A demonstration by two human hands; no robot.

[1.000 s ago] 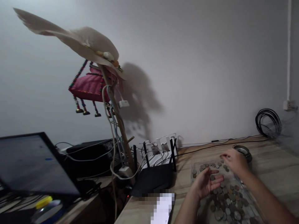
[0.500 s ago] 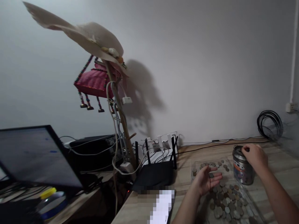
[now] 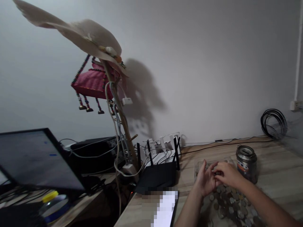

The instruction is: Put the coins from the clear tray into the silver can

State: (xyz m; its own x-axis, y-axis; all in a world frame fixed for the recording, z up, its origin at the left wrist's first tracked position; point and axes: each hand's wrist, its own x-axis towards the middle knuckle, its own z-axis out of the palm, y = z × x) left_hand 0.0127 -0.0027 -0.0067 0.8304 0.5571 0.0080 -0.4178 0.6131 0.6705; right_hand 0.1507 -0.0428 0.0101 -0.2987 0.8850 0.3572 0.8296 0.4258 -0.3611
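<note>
My left hand [image 3: 206, 180] is held palm up above the coins, its fingers stretched out and partly hidden. My right hand [image 3: 227, 175] reaches across to it, thumb and fingers pinched together at the left fingers. Whatever lies in that pinch is hidden. Below both hands, several loose coins [image 3: 229, 201] are spread in a pile, some covered by the right forearm. A metal can [image 3: 246, 164] with a slot in its lid stands upright just right of my right hand. Behind my hands, a clear tray [image 3: 196, 171] is mostly covered.
Left of my arms lies a phone [image 3: 165, 209] with a lit screen, blurred in part. A black router [image 3: 156, 178] with antennas stands behind it. Further left are a monitor [image 3: 35, 157] and a yellow-capped jar [image 3: 53, 206]. A coiled black cable [image 3: 274, 124] rests by the wall.
My right hand has left the can's lid and moved left to the fingers of my left hand. The coin seen on the left hand before is now hidden. The can has stayed put.
</note>
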